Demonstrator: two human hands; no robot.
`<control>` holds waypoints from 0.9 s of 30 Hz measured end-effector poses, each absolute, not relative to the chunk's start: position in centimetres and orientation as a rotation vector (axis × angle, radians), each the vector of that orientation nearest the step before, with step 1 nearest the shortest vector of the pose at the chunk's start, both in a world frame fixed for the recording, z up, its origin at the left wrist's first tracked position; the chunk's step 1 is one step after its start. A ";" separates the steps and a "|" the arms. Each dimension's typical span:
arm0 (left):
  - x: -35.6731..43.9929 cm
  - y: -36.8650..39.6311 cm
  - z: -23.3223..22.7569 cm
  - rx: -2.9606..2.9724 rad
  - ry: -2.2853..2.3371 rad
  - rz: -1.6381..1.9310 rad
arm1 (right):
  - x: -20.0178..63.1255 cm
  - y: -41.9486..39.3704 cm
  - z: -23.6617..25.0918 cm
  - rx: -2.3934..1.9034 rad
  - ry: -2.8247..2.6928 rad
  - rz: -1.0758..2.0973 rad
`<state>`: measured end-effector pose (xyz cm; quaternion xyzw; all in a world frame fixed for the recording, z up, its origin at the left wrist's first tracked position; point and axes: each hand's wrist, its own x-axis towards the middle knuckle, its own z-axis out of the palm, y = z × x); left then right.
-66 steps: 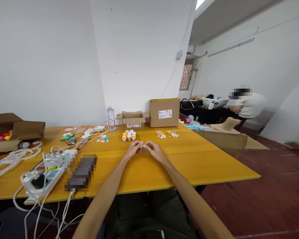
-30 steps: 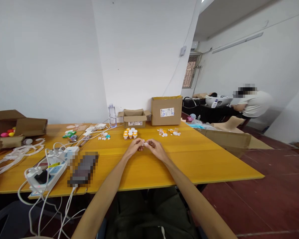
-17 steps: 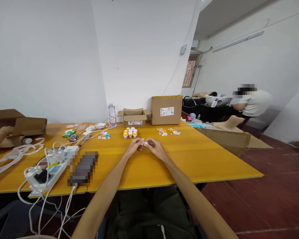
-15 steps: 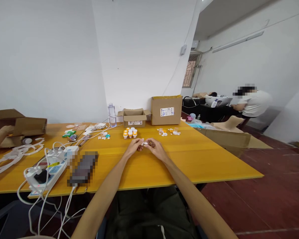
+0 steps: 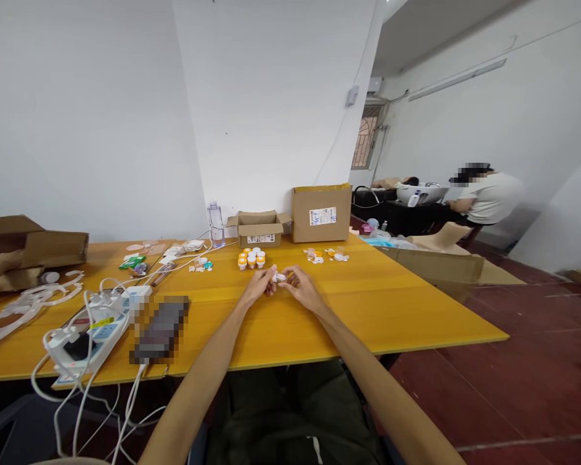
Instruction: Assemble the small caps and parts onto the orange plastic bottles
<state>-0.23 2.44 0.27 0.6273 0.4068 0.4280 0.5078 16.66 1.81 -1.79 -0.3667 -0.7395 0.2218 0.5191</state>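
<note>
Your left hand (image 5: pixel 260 285) and right hand (image 5: pixel 301 286) meet over the table (image 5: pixel 290 332), between its near and back edges, with the fingertips of both pinching a small whitish piece (image 5: pixel 279 277), its details too small to make out. Beyond your left hand, small orange-and-white containers (image 5: pixel 252 259) cluster before an open carton (image 5: pixel 256 229) at the back edge, while loose parts (image 5: pixel 318 254) lie toward the back right corner.

Between the left hand (image 5: pixel 260 285) and the right hand (image 5: pixel 301 285), the small whitish piece (image 5: pixel 280 278), earlier largely hidden by the fingers, is more exposed. Far left: another person's hand (image 5: pixel 10 261), absent at first, now reaches into the box (image 5: pixel 55 250).
</note>
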 end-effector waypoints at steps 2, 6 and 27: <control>-0.2 2.4 0.3 1.511 0.978 1.039 | 16.6 1.8 -1.8 -0.880 -1.770 0.529; -0.2 2.2 0.5 1.501 0.956 1.052 | 16.6 1.7 -1.8 -0.887 -1.765 0.537; -0.4 2.5 0.4 1.534 0.875 1.085 | 16.5 1.5 -1.6 -0.872 -1.777 0.724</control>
